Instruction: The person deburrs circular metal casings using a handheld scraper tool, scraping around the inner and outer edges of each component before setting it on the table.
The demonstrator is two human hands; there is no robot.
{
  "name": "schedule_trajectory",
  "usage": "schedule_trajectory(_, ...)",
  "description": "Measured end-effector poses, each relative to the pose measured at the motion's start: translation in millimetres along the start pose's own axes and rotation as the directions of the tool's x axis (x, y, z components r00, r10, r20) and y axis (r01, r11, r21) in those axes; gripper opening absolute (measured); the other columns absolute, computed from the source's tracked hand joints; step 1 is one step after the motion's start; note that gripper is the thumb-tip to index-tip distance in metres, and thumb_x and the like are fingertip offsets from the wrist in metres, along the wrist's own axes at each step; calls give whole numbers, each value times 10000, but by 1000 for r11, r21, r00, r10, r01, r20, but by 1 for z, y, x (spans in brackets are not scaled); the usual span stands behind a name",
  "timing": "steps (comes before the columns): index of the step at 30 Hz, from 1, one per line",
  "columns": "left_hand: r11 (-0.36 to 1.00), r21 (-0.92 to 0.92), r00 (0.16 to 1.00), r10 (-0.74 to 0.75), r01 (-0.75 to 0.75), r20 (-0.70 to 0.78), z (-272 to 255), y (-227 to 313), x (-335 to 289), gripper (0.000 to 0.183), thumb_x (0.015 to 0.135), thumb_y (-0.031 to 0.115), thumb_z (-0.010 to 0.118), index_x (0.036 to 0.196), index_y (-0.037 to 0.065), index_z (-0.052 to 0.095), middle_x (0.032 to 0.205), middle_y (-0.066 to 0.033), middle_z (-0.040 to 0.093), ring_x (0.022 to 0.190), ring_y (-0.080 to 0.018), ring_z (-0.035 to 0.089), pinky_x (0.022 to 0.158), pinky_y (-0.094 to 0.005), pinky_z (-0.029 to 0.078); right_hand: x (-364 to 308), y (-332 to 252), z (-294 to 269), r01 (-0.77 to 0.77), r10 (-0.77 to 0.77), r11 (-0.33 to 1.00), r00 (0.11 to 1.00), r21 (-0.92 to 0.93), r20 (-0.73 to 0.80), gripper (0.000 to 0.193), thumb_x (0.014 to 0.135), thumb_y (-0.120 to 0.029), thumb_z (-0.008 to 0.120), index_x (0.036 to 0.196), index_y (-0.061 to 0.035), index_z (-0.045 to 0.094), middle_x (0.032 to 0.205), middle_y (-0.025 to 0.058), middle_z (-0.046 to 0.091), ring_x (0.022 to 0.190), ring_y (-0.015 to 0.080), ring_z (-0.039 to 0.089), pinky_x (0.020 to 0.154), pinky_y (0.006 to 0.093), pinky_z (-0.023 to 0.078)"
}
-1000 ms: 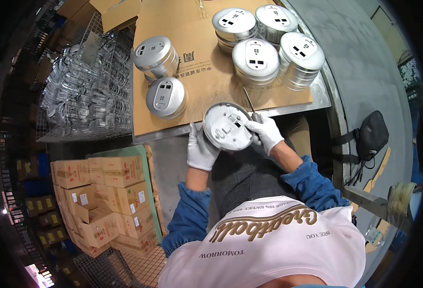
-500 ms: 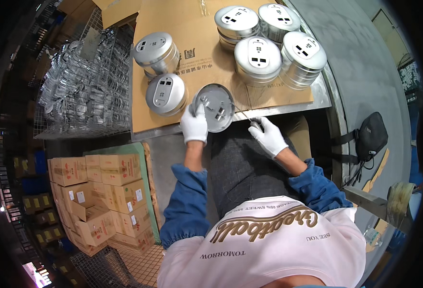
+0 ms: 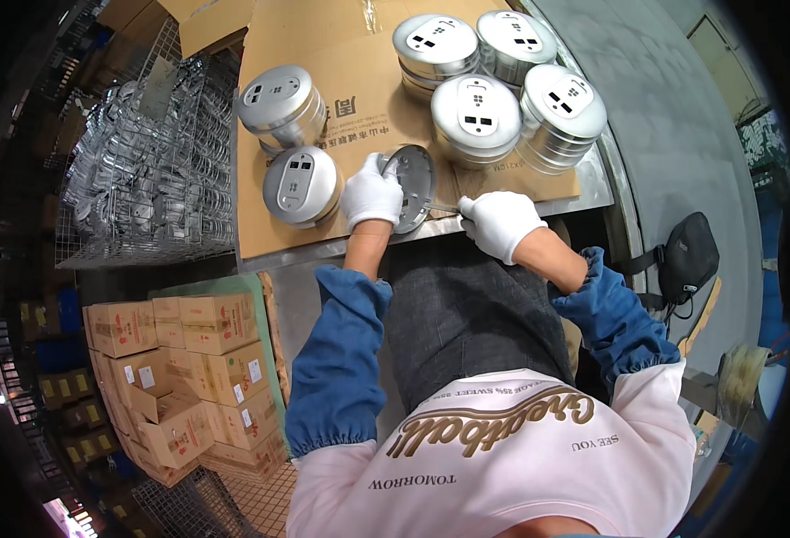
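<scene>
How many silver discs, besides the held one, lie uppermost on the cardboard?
6. Left: back disc, front disc. Right: two back discs, two front discs. Discs beneath are partly hidden.

L hand gripping tilted grey disc, R hand w/ thin tool, disc stacks on cardbd

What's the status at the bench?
Left hand gripping tilted metal disc. Right hand holding thin tool, shaft toward disc's rim, contact unclear. Stacked discs just left of left hand.

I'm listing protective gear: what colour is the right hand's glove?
White; the right glove shows best in the head view.
</scene>
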State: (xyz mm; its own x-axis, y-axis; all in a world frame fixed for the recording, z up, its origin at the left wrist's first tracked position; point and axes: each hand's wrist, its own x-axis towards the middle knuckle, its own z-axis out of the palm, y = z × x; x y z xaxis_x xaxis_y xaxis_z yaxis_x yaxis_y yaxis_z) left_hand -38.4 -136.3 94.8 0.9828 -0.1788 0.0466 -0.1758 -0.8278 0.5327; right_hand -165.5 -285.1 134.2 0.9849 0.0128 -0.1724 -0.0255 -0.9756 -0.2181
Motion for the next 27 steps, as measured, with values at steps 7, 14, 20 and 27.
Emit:
schedule_trajectory(7, 1000, 11, 999, 5, -5, 49, -1, 6, 0, 237, 814, 323, 566, 1001, 192, 631, 832, -164, 653, 798, -375, 619, 686, -459, 488, 23, -4, -6, 15, -3, 997, 987, -70, 158, 147, 713, -88, 557, 777, -42, 681, 777, 185, 653, 750, 343, 647, 658, 407, 517)
schedule_trajectory(14, 1000, -16, 999, 10, -9, 37, 5, -1, 0, 216, 808, 322, 574, 985, 213, 632, 829, -145, 658, 790, -367, 622, 679, -454, 489, 32, -13, -24, 44, -21, 994, 975, -101, 222, 151, 698, -76, 564, 785, -38, 681, 781, 186, 654, 757, 341, 651, 654, 401, 519)
schedule_trajectory(20, 1000, -27, 995, 12, -9, 100, -5, 10, 0, 215, 805, 313, 604, 950, 159, 639, 837, -138, 655, 803, -354, 619, 685, -419, 490, 41, -29, -48, 92, -44, 988, 941, -127, 336, 154, 701, -75, 568, 799, -37, 681, 799, 176, 660, 777, 331, 653, 666, 400, 520)
schedule_trajectory(27, 998, -64, 991, 5, 4, 134, -2, 6, 7, 240, 807, 313, 602, 965, 137, 644, 846, -144, 654, 815, -351, 617, 694, -414, 489, 57, -39, -56, 161, -105, 981, 911, -111, 399, 142, 697, -61, 585, 798, -32, 680, 812, 175, 663, 794, 327, 653, 688, 390, 522)
